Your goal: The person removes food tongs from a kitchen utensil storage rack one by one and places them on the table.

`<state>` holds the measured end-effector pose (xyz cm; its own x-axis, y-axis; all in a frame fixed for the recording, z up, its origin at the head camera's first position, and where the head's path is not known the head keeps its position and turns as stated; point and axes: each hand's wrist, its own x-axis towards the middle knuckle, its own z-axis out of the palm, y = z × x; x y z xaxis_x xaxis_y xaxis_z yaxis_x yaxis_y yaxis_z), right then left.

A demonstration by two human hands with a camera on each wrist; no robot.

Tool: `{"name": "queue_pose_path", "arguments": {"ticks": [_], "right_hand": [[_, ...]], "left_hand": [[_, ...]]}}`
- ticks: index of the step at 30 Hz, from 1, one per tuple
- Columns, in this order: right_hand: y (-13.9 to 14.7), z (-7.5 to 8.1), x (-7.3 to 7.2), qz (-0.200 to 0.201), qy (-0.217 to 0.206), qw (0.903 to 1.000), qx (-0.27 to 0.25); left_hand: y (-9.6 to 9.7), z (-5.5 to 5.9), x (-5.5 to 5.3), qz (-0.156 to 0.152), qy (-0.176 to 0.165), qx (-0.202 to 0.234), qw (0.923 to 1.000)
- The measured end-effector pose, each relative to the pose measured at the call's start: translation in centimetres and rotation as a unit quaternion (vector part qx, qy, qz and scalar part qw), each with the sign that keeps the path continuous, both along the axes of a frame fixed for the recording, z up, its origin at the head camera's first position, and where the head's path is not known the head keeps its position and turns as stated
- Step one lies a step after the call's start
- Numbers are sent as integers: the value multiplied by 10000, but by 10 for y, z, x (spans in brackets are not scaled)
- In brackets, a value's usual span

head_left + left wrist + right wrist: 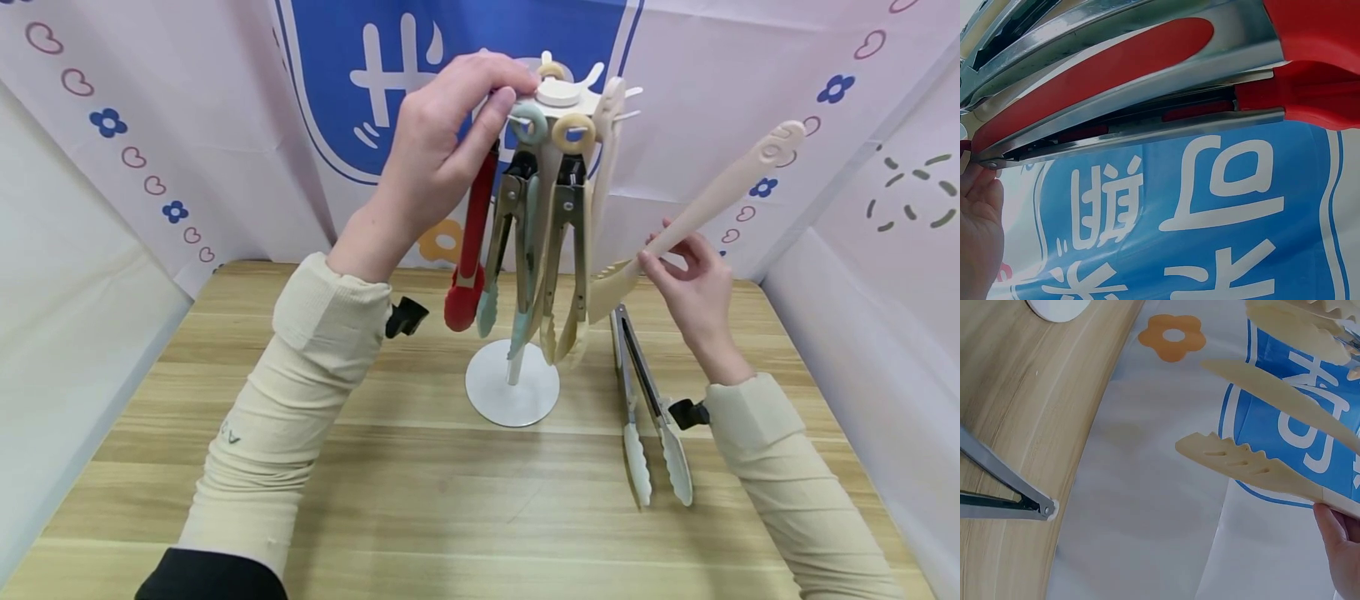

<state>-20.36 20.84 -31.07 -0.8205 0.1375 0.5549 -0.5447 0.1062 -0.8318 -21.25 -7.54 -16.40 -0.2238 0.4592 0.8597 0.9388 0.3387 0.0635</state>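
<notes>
My left hand [438, 146] grips the top edge of a white utensil rack [558, 93], thumb and forefinger beside its hooks. Red tongs [468, 250] hang just below that hand, their upper end hidden behind it; in the left wrist view the fingertips overlap that end. Pale blue-green tongs [514, 200] and cream tongs with a ring [570, 196] hang alongside. My right hand [697, 287] pinches pale plastic tongs [723, 183], tilted with the handle up to the right. Their toothed jaw [1241, 462] and flat jaw stand apart in the right wrist view.
White-tipped metal tongs [637, 400] lie spread on the wooden table [420, 500], right of the round rack base [487, 392]. Another pale pair of tongs [609, 112] hangs on the rack's right side. A printed curtain [690, 50] stands behind the table.
</notes>
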Motion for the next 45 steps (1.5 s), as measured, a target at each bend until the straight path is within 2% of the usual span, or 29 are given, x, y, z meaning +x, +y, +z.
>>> {"name": "queue_pose_path", "arguments": {"ticks": [3,8,21,28,34,45], "right_hand": [[2,1,-1,-395,-215,9980,438],[6,4,-1,-933,-645,9888,974],[20,4,-2,-1599,-1024,9635,1886],[28,4,-1,-1963,-1170,9409,2498],[38,5,-2,-2111,-1414,9248,2831],[52,3,1,-2046,-1564,9133,3156]], "left_hand": [[-1,0,0,-12,-31,-17,10000],[-2,0,0,-80,-76,-54,9999],[-2,0,0,-81,-54,-83,9999],[-2,0,-1,-66,-30,-142,9999],[-2,0,-1,-36,-43,-92,9999],[-1,0,-1,-33,-56,-71,10000]]}}
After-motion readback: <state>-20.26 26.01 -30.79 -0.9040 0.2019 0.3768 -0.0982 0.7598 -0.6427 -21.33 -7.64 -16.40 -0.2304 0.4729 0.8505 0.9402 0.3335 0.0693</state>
